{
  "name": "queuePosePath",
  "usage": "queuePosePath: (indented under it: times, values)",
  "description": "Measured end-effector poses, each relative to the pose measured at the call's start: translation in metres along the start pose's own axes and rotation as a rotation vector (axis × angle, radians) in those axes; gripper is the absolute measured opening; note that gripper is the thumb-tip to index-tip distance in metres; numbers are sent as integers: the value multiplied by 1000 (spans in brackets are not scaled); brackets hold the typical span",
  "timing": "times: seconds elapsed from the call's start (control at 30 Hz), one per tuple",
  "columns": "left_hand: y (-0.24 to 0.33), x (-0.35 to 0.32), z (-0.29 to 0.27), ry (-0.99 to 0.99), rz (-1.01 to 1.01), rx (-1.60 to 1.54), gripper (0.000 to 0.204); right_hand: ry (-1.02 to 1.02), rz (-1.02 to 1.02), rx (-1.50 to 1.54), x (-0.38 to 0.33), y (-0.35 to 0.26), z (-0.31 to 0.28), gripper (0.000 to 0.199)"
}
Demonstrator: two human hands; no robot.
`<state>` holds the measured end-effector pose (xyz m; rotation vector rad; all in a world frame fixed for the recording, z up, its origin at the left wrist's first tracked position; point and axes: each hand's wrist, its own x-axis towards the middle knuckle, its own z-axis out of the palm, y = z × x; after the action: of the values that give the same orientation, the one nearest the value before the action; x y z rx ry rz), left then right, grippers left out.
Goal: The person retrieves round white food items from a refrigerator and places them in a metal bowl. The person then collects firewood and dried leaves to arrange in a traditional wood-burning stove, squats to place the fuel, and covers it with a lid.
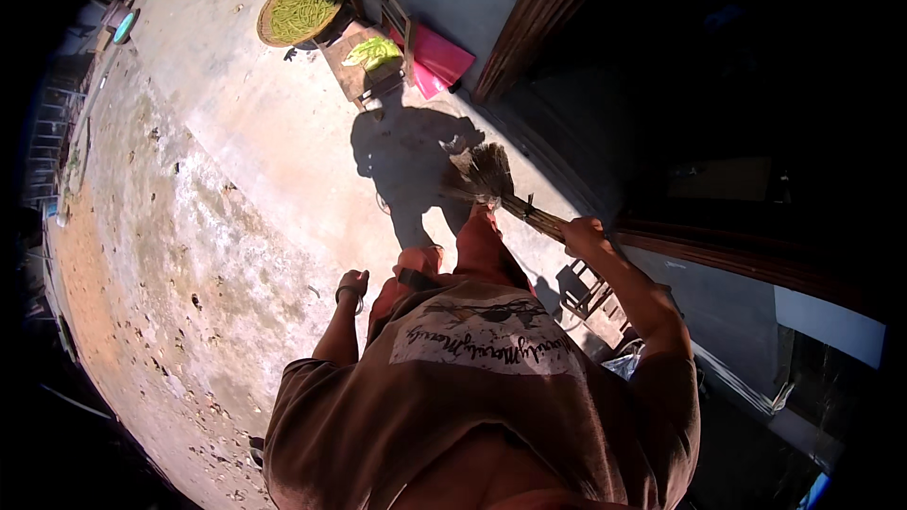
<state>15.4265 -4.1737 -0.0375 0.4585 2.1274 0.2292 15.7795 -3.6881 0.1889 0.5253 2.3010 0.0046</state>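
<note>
My right hand [584, 238] is closed round the handle end of a short broom [532, 214] made of bundled stalks. The broom slants forward and left. Its brown bristles [480, 170] fan out near my right foot, over the shadowed concrete; whether they touch the ground I cannot tell. At my left side hangs my left hand [353, 282], with a bracelet on the wrist. Its fingers are curled in, and nothing shows in them.
Ahead, a round woven basket [269, 26] holds green beans. Beside it stands a wooden chair [345, 71] with a light green cloth or bag, near a pink sheet [439, 59]. A doorway [567, 0] opens at right. Leaves and debris dot the concrete floor [179, 255] at left.
</note>
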Motion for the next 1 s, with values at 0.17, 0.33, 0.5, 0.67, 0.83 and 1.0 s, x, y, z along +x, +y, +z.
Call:
queuePosePath:
  times: [0.17, 0.33, 0.5, 0.67, 0.83, 1.0]
  values:
    - [-25, -52, 20, 52, -214, -212, 54, 256, -305, -344, 212, 25, -113, 16]
    - [7, -74, 21, 252, -585, -932, 48, 305, -382, -433, 398, 67, -209, 28]
    - [64, -140, 71, 516, -741, -1006, 50, 170, -569, -837, 454, 22, -328, 41]
    - [108, -204, 103, 374, -995, -1481, 59, 297, -494, -1357, 401, -61, -380, 99]
    - [87, -220, 234, 468, -1117, -1647, 65, 129, -589, -955, 327, -232, -308, 78]
    - [-11, -264, 299, 664, -1119, -1751, 60, -12, -689, -477, 236, -416, -201, 72]
